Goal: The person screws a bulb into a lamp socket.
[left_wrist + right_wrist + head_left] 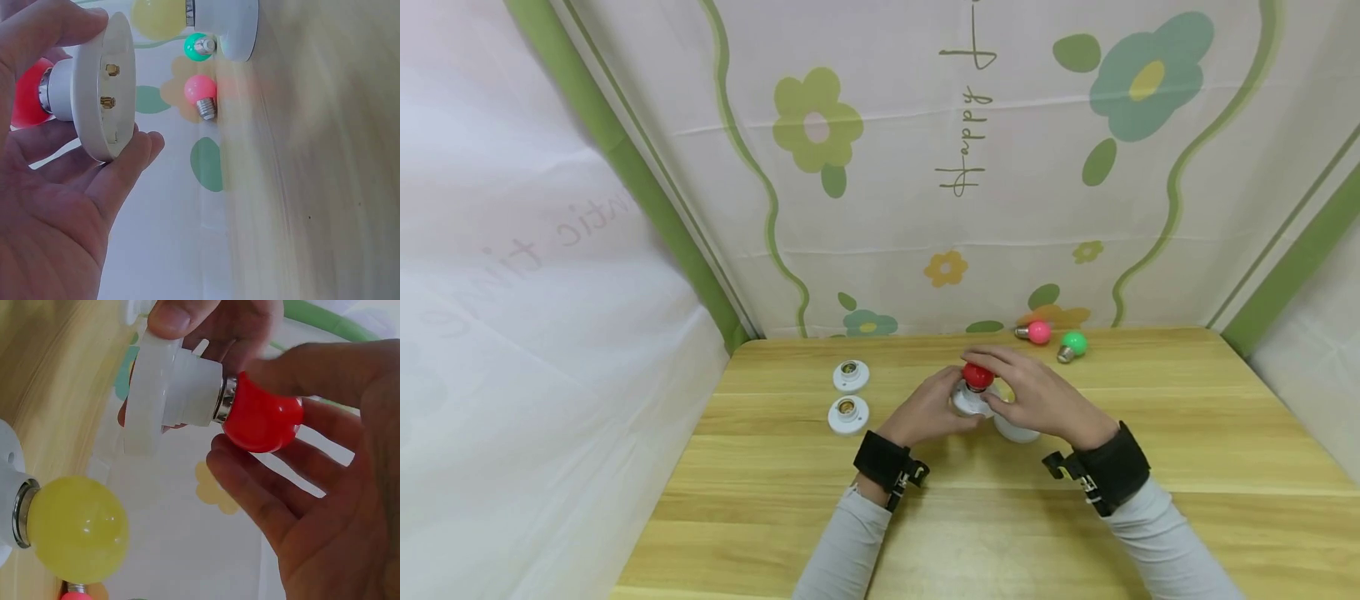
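Observation:
Gripped at its rim by my left hand (931, 410) is a white lamp holder (103, 94), raised off the table and tilted so its underside with brass contacts faces the left wrist camera. A red bulb (265, 419) sits in its socket, with a band of the metal screw base showing. Around the red glass are the thumb and fingers of my right hand (1041, 393), the thumb against the bulb. Close by, under the right hand in the head view, stands a second white holder (1018, 430) carrying a yellow bulb (81, 528).
Two white holders without bulbs, a rear one (851, 375) and a front one (848, 415), stand left of my hands. At the table's back edge lie a pink bulb (1040, 332) and a green bulb (1074, 342), near the printed curtain (887, 208).

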Available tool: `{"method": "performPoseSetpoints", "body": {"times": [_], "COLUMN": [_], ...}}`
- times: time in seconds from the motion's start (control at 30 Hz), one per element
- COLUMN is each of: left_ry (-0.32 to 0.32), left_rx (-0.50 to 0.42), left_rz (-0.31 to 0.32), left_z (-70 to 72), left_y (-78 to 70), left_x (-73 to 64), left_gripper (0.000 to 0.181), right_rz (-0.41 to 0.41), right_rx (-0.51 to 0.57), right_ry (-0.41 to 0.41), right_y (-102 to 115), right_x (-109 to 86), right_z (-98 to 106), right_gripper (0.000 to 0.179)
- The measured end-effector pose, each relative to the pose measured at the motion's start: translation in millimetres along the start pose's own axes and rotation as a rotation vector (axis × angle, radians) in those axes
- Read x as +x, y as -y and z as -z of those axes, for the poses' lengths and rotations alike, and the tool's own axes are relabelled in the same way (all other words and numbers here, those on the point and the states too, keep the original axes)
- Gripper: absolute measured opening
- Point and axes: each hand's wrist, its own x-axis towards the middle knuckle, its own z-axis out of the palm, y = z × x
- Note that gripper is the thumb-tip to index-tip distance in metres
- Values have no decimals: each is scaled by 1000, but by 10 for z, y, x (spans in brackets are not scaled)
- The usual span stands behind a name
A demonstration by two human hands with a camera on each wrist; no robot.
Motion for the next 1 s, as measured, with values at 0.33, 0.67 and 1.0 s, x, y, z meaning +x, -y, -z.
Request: {"method": "performPoseSetpoints", "body": {"times": [0.33,0.67,1.0], "left_ry": [-4,-13,-15], "left_rx": [-12,12,24], "left_rz": [4,-3,12], "left_z": [4,-4,-16], "left_y": [-5,0,-35], "left_x": [8,9,4], "left_gripper": [69,72,71], "right_rz": [30,12,-31], "right_rx": [-14,-41,-66], "right_ry": [-7,-25,-49], "right_y": [-8,18,17], "right_x": [-1,0,10], "right_z": [21,17,-16], "right_gripper": [54,53,50]}}
